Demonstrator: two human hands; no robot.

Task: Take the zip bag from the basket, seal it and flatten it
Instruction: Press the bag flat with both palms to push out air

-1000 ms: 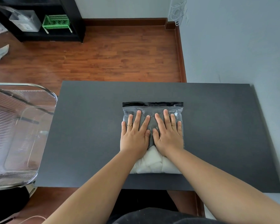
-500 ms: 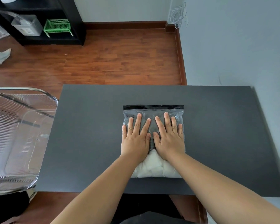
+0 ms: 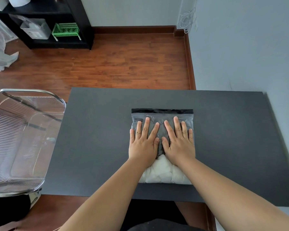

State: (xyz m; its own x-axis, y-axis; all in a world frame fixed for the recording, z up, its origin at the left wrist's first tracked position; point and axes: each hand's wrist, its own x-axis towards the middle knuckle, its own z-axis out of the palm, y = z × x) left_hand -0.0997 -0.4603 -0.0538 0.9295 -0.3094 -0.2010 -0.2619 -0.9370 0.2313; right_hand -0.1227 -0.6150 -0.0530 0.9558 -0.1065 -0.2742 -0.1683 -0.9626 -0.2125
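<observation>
A clear zip bag (image 3: pixel 162 115) with a black strip along its far edge lies flat on the dark table (image 3: pixel 93 139). White soft material fills its near half. My left hand (image 3: pixel 143 144) and my right hand (image 3: pixel 178 142) rest palm down side by side on the bag's middle, fingers spread and pointing away from me. Neither hand grips anything. The wire basket (image 3: pixel 23 139) stands off the table's left edge; I see nothing in it.
A blue-grey wall (image 3: pixel 240 47) runs close along the table's right side. Beyond the table is wooden floor (image 3: pixel 123 64), with a black shelf unit (image 3: pixel 83 22) holding a green crate (image 3: pixel 66 30) at the far left.
Both hands stay pressed on the bag, fingers reaching slightly further toward the black strip. My view has tilted, so everything sits lower in the frame.
</observation>
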